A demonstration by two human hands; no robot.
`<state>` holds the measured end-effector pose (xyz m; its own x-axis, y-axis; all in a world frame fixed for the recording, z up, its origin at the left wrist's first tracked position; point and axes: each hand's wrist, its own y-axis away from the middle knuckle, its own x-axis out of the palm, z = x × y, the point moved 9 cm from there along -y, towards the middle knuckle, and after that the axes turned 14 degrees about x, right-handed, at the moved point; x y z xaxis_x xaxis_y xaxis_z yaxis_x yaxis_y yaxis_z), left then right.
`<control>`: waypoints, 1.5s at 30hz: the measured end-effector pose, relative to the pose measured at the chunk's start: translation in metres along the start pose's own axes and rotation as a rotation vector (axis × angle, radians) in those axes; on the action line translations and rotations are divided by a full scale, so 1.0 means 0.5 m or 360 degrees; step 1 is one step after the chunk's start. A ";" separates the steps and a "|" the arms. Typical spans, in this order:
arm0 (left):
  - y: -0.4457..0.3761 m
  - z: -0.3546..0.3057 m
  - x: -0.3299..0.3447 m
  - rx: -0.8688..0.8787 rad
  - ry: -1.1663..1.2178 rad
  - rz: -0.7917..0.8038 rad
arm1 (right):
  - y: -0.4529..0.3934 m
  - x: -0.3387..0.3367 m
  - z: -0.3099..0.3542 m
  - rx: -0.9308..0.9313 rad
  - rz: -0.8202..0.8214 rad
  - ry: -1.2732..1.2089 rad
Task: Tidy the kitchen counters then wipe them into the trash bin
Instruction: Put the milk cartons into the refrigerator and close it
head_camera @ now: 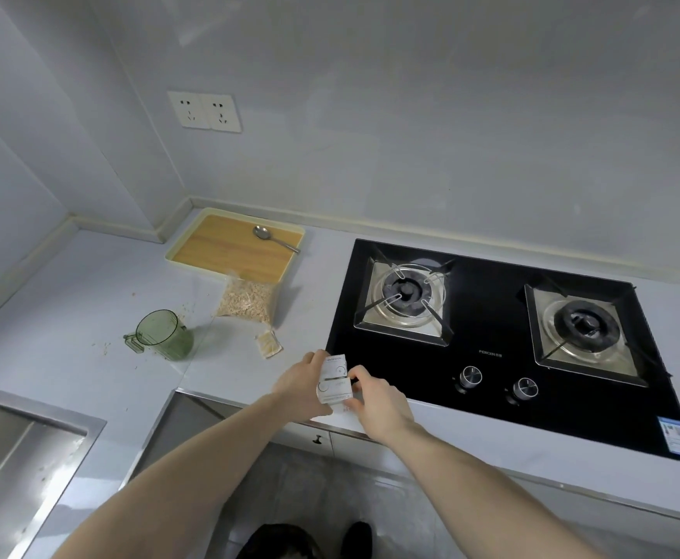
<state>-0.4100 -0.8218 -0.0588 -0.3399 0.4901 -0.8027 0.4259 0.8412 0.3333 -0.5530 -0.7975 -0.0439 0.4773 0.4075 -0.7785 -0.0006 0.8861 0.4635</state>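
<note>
At lower centre of the frame, the left hand [304, 383] and right hand [374, 397] both pinch a small white packet [334, 381], probably light and crushable, best held by its edges; beyond it, the oat bag [247, 302] looks floppy.

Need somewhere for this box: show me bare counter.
Bare counter lies between tray and hob, and left of the green cup. Crowded: around the oat bag and small packet.

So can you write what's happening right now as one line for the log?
step: tidying counter | left hand: holds white packet | right hand: pinches same packet | on counter: green cup, oat bag, crumbs
</note>
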 end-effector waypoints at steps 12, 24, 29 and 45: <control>-0.015 -0.181 0.021 0.0278 -0.0067 -0.0119 | 0.089 -0.095 -0.175 0.0072 -0.0013 -0.0306; -0.126 -0.689 0.116 0.0931 -0.0186 -0.0006 | 0.345 -0.349 -0.540 0.0426 -0.0554 -0.0565; -0.148 -0.913 0.187 0.1034 -0.0120 0.0021 | 0.478 -0.441 -0.741 0.0580 -0.0730 -0.0683; -0.294 -1.370 0.437 0.1043 -0.0097 0.0151 | 0.791 -0.670 -1.263 0.1126 -0.0956 -0.0215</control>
<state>-1.1212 -0.6816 0.0557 -0.2358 0.5252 -0.8177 0.8800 0.4723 0.0496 -1.2681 -0.4444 0.1329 0.3222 -0.1428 -0.9358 0.7926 0.5813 0.1841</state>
